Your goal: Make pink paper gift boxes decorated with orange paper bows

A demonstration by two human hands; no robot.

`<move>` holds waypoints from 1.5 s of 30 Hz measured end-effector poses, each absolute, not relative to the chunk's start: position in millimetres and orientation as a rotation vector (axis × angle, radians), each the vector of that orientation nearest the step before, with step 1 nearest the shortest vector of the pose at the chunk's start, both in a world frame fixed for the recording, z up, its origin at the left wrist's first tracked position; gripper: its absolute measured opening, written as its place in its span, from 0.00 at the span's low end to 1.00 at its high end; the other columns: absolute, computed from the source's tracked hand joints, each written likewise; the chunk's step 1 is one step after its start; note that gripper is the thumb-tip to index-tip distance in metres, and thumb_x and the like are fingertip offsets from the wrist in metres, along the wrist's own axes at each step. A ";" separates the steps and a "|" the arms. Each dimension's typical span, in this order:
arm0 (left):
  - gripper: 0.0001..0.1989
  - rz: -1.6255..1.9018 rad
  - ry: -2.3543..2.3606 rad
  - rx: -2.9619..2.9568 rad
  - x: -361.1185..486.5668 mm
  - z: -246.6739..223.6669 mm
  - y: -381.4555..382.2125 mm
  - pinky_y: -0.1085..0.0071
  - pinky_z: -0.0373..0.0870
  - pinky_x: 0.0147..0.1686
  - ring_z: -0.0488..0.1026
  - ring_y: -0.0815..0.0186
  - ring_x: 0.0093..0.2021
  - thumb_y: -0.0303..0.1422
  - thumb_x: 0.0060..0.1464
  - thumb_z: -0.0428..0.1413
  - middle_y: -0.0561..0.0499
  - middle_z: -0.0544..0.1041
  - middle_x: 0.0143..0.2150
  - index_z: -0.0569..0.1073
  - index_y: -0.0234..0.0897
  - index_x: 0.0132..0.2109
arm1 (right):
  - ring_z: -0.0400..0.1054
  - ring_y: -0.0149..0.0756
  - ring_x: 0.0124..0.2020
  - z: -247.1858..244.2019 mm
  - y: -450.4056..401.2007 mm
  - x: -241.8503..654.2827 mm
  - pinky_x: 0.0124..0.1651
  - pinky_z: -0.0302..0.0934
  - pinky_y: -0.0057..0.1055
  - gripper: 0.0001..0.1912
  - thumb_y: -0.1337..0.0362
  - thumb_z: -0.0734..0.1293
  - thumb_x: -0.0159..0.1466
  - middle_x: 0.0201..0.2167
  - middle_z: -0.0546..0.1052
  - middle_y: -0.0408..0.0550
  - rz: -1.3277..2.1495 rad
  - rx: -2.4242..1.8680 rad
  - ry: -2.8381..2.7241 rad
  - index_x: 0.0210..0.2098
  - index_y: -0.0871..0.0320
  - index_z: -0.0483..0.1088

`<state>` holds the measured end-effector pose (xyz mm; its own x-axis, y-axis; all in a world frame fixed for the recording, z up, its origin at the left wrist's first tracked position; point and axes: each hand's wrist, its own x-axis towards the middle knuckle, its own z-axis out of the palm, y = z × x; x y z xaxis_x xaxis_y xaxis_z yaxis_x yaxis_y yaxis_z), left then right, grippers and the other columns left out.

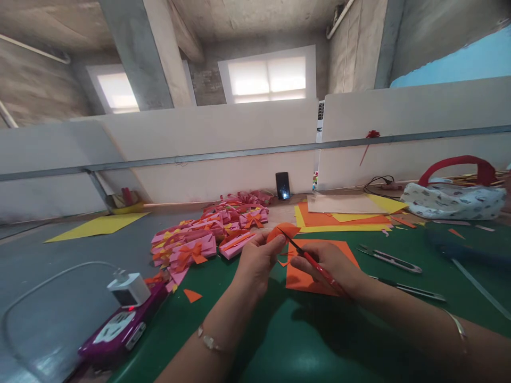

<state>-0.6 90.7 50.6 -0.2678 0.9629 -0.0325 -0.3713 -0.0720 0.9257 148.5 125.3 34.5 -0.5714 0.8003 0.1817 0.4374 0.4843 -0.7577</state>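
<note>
Taking the two hands as the centre of a clock, a person's hands worked over a green table point(263, 340). The left hand point(255, 260) pinched an orange piece point(284, 231) between thumb and fingers, right at the centre. The right hand point(325, 266) was closed around a red tool point(319, 266), whose dark tip met the orange piece.

Between 2 and 3 o'clock sat a white patterned bag point(451, 199) with a red handle; its contents could not be made out. At 8 o'clock lay a purple power strip point(114, 332) with a white charger point(130, 290) plugged into it, a cable point(51, 276) looping off towards 9.

From 9 to 10 o'clock lay a heap of pink packets point(209, 244), some with orange bows; the packets overlapped, so many were partly covered. A phone point(283, 186) leaned against the wall point(223, 181) at 12. A stack of sheets point(305, 218), yellow and orange, lay near 1 to 2 o'clock, and metal snips point(393, 259) at 3.

At 4 o'clock, an orange sheet point(303, 279) was half hidden beneath the right hand. Several left fingertips were out of sight behind the orange piece. Both forearms were cut off by the frame, and a dark bluish shape past the snips was too blurred to identify.
</note>
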 end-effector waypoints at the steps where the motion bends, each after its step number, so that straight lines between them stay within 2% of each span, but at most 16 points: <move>1: 0.12 1.576 1.090 0.789 -0.6 50.8 90.6 0.79 0.52 0.21 0.56 0.78 0.19 0.30 0.32 0.66 0.60 0.64 0.19 0.70 0.35 0.24 | 0.49 0.25 0.19 34.2 125.5 148.3 0.20 0.43 0.23 0.21 0.47 0.63 0.57 0.17 0.56 0.37 0.923 -1.021 -2.203 0.20 0.58 0.58; 7: 0.13 1.562 1.069 0.773 -1.3 50.9 90.6 0.79 0.50 0.19 0.54 0.79 0.18 0.29 0.33 0.67 0.61 0.63 0.17 0.68 0.35 0.23 | 0.49 0.24 0.16 31.2 125.6 147.8 0.18 0.42 0.22 0.22 0.46 0.64 0.54 0.16 0.56 0.37 0.987 -1.051 -2.146 0.19 0.57 0.57; 11: 0.13 1.569 1.074 0.735 -2.3 50.9 92.1 0.79 0.51 0.19 0.55 0.79 0.17 0.29 0.31 0.67 0.59 0.68 0.20 0.70 0.35 0.25 | 0.51 0.25 0.17 31.0 127.1 148.2 0.19 0.44 0.23 0.20 0.48 0.64 0.55 0.16 0.58 0.37 0.980 -1.034 -2.159 0.20 0.57 0.60; 15: 0.13 1.565 1.065 0.726 -2.4 52.2 91.6 0.79 0.54 0.20 0.58 0.79 0.18 0.29 0.31 0.68 0.58 0.70 0.21 0.71 0.35 0.25 | 0.53 0.26 0.21 34.9 127.6 147.8 0.23 0.47 0.23 0.15 0.54 0.65 0.55 0.18 0.60 0.38 0.811 -0.975 -2.194 0.20 0.58 0.63; 19: 0.14 1.469 0.987 0.788 -1.2 53.6 89.2 0.79 0.57 0.22 0.61 0.78 0.19 0.28 0.31 0.68 0.58 0.70 0.21 0.72 0.35 0.27 | 0.57 0.27 0.22 39.9 125.3 145.5 0.24 0.51 0.24 0.05 0.63 0.64 0.52 0.20 0.65 0.39 0.924 -1.030 -2.123 0.27 0.60 0.68; 25: 0.15 1.407 0.978 0.869 1.8 52.9 87.0 0.79 0.58 0.24 0.64 0.77 0.21 0.28 0.32 0.67 0.57 0.72 0.24 0.74 0.35 0.32 | 0.59 0.28 0.24 41.4 123.6 144.5 0.25 0.52 0.24 0.10 0.70 0.62 0.51 0.24 0.69 0.42 0.928 -0.999 -2.138 0.34 0.59 0.67; 32: 0.14 1.415 0.994 0.903 3.5 53.1 86.0 0.79 0.57 0.23 0.66 0.75 0.23 0.28 0.33 0.66 0.55 0.73 0.25 0.74 0.36 0.33 | 0.60 0.29 0.24 38.2 125.5 144.6 0.25 0.52 0.23 0.04 0.68 0.62 0.52 0.22 0.68 0.41 0.821 -0.967 -2.151 0.28 0.60 0.68; 36: 0.15 1.404 1.007 0.893 3.5 52.9 86.1 0.78 0.58 0.24 0.66 0.75 0.23 0.28 0.32 0.66 0.55 0.73 0.25 0.74 0.36 0.33 | 0.60 0.30 0.24 35.3 126.9 143.6 0.25 0.51 0.24 0.05 0.66 0.61 0.53 0.22 0.68 0.41 0.777 -0.943 -2.157 0.25 0.60 0.67; 41: 0.13 1.402 0.987 0.904 3.2 51.2 86.6 0.79 0.56 0.23 0.64 0.77 0.21 0.27 0.35 0.65 0.57 0.71 0.23 0.74 0.35 0.33 | 0.55 0.27 0.22 33.1 126.0 142.5 0.24 0.48 0.23 0.05 0.67 0.60 0.52 0.19 0.63 0.39 0.805 -0.952 -2.122 0.21 0.60 0.63; 45: 0.13 1.408 0.997 0.882 3.2 51.6 86.7 0.79 0.57 0.24 0.64 0.77 0.21 0.28 0.34 0.66 0.57 0.71 0.23 0.73 0.35 0.30 | 0.52 0.26 0.20 31.6 126.3 142.7 0.23 0.46 0.24 0.05 0.69 0.59 0.52 0.17 0.60 0.38 0.891 -0.933 -2.090 0.20 0.59 0.60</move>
